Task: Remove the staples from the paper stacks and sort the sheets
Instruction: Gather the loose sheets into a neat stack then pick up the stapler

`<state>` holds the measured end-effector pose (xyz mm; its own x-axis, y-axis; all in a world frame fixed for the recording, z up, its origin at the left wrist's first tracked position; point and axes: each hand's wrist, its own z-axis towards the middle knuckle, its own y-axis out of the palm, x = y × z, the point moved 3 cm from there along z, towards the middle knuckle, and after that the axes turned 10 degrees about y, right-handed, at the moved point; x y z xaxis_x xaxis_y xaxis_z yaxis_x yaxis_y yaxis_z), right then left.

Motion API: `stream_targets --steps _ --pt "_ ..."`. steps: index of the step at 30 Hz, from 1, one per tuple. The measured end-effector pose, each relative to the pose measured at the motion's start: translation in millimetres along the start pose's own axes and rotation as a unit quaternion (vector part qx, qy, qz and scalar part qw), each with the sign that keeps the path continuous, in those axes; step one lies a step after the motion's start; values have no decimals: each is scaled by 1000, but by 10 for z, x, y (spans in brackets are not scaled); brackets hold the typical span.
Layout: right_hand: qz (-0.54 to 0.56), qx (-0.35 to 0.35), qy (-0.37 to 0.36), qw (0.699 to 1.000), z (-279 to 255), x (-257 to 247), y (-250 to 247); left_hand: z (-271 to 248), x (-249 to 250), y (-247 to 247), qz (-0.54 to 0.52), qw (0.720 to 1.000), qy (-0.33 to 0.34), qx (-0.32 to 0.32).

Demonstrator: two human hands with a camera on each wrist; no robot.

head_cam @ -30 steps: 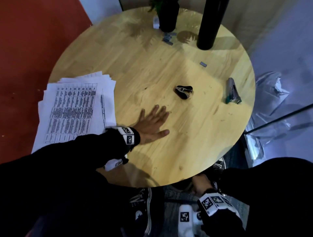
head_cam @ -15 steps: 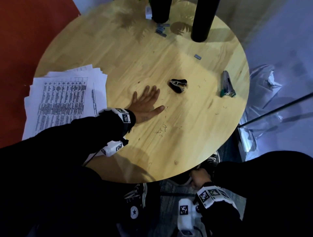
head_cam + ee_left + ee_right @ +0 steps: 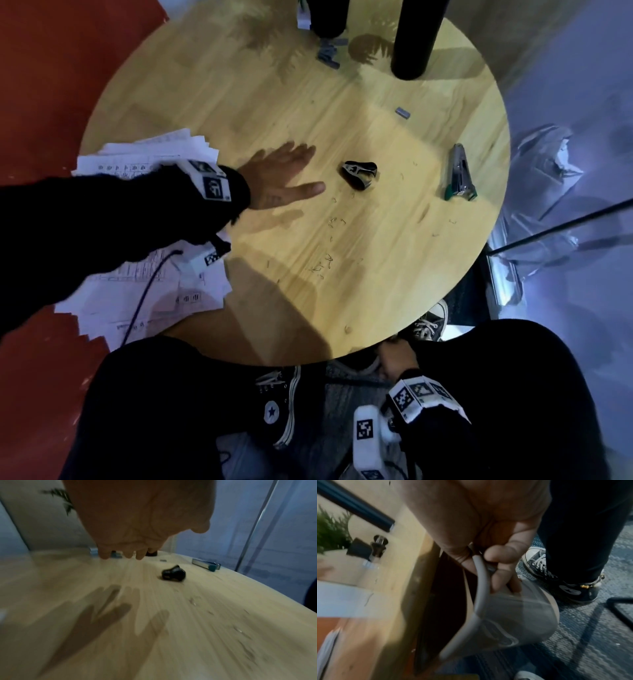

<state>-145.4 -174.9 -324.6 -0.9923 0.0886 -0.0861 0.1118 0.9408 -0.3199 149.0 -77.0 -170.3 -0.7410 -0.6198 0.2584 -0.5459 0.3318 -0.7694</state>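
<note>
My left hand hovers flat over the round wooden table, fingers straight, holding nothing; in the left wrist view the left hand casts a shadow on the wood. A black staple remover lies just right of the fingertips, also seen as the staple remover. Loose bent staples are scattered on the wood in front of the hand. A fanned pile of printed sheets lies at the table's left edge under my forearm. My right hand, below the table's near edge, grips the rim of a grey plastic bin.
A stapler lies near the right edge. Staple strips and a small staple block lie at the back, beside two dark cylinders. Crumpled plastic lies on the floor at the right. Shoes stand under the table.
My left hand has swept left and back across the table, away from the scattered staples. The camera view has shifted nearer. The right hand stays below the table edge.
</note>
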Motion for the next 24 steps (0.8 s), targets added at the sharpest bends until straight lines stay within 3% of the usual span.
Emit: stream_targets --steps 3,6,11,14,18,21,24 --pt "-48 -17 16 999 -79 -5 -58 120 178 -167 54 997 14 -46" --pt "-30 -28 30 999 -58 -39 -60 325 430 154 46 995 34 -86" --pt "0 2 -2 1000 -105 -133 -94 587 604 599 -100 995 -14 19" --pt "-54 28 -69 996 -244 -187 -45 571 685 774 -70 997 -22 20" --pt "-68 13 -39 997 -170 -165 -42 168 696 1090 -17 999 39 -25" --pt "-14 11 -4 1000 -106 -102 -88 -226 654 1316 2 992 114 -61" --pt "41 29 -36 998 17 -46 -102 -294 439 1250 -58 989 112 72"
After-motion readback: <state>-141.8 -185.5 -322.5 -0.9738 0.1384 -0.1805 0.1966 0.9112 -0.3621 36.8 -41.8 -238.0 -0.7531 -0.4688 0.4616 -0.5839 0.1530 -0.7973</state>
